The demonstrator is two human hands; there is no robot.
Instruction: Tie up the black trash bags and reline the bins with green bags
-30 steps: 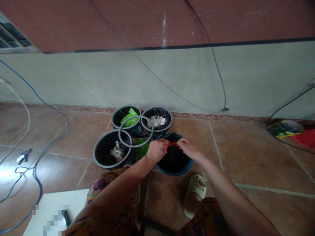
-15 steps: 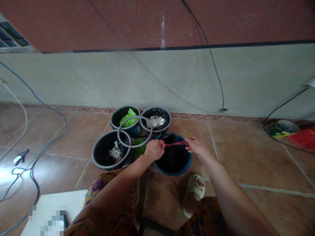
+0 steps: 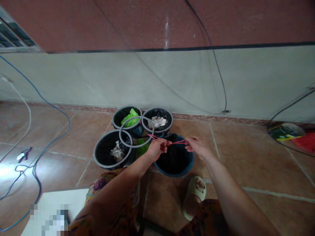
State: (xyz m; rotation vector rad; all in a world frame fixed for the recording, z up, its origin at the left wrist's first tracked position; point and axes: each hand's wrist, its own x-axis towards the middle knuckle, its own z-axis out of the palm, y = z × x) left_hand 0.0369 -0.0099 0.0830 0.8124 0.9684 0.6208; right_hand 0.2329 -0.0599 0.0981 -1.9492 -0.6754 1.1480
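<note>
A thin pink drawstring (image 3: pixel 178 142) is stretched between my two hands above a blue-rimmed trash bin (image 3: pixel 190 164). My left hand (image 3: pixel 158 147) pinches it, and a pink loop sticks out past the fingers to the left. On the other side my right hand (image 3: pixel 195 146) grips the string's right end, fingers closed. Below them a black plastic bag (image 3: pixel 172 157) lies dark inside the bin. Left of my left hand, a loose grey ring (image 3: pixel 120 139) rests across the rims of the neighbouring bins.
Beside the wall stand a bin with a green bag (image 3: pixel 130 118) and a bin with crumpled paper (image 3: pixel 158 122). Another lined bin (image 3: pixel 94 157) is nearer, on the left. Blue cable (image 3: pixel 52 141) trails over the tiles. A white board (image 3: pixel 59 200) lies at lower left.
My left hand has turned, and a pink loop now shows beyond its fingers. My right hand keeps its hold on the string. The view has shifted slightly.
</note>
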